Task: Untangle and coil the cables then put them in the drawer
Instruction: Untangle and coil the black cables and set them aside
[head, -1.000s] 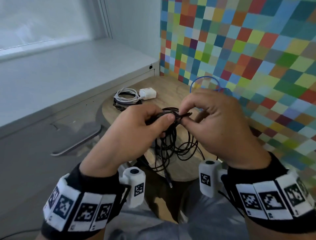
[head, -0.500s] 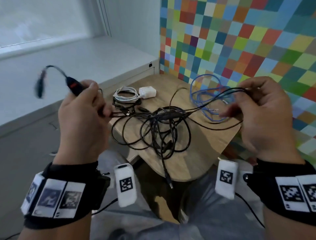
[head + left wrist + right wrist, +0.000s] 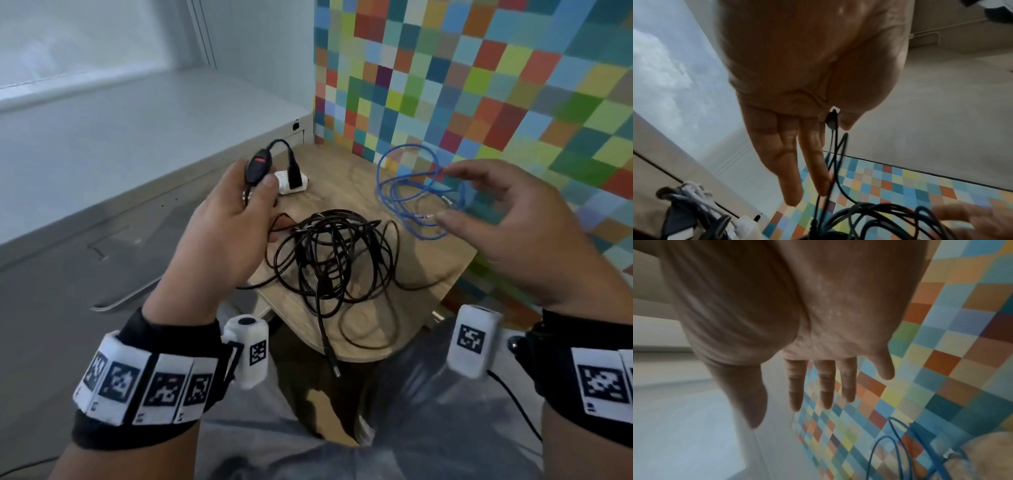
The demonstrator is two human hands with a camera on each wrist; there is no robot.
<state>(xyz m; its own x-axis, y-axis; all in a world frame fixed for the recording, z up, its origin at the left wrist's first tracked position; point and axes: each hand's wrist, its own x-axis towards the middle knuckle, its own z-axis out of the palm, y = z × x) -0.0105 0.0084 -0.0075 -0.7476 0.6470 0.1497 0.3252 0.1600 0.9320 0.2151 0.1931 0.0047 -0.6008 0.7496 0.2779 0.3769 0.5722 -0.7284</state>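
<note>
black cable tangled on the table; left hand pinches its end, right hand hovers spread, holding nothing

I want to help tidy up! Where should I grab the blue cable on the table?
Probably take the blue cable by its big upright loop at the far end, coming down from above. That loop stands up off the table with space under it, clear of the black cable tangle, so fingers could hook it easily.

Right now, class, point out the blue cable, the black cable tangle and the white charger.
blue cable [image 3: 397, 192]: head view, on its left loops.
black cable tangle [image 3: 329, 253]: head view, middle of the heap.
white charger [image 3: 286, 183]: head view, its exposed white body.
</note>
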